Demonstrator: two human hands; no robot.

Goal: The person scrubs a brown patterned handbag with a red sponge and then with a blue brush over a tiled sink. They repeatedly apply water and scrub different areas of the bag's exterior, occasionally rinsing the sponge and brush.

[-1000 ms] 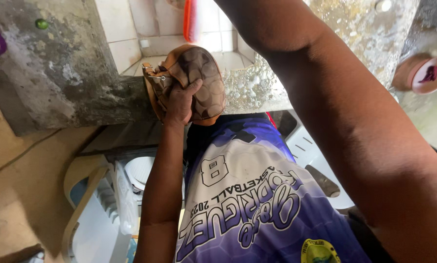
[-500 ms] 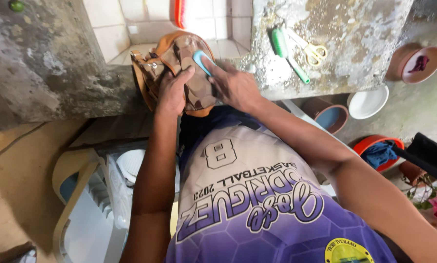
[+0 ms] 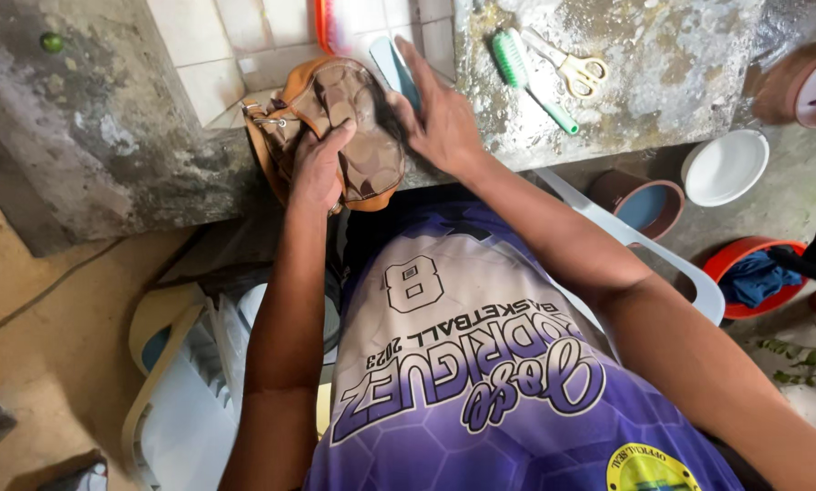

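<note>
A brown patterned handbag (image 3: 353, 118) with tan leather trim lies on the edge of a concrete washing counter (image 3: 663, 91). My left hand (image 3: 319, 165) presses down on the bag's near side and grips it. My right hand (image 3: 440, 114) rests against the bag's right side, holding a light blue brush (image 3: 392, 65) whose end shows above the fingers. Part of the bag is hidden under both hands.
A green toothbrush (image 3: 533, 73) and yellow-handled scissors (image 3: 574, 64) lie on the counter to the right. Below stand a brown tub (image 3: 643, 202), a white bowl (image 3: 725, 165), a red basin with blue cloth (image 3: 754, 273) and white plastic chairs (image 3: 190, 382). A tiled basin (image 3: 235, 45) lies behind the bag.
My right arm came down from across the view, and its hand now sits at the bag's right side with the blue brush. My left hand stays on the bag.
</note>
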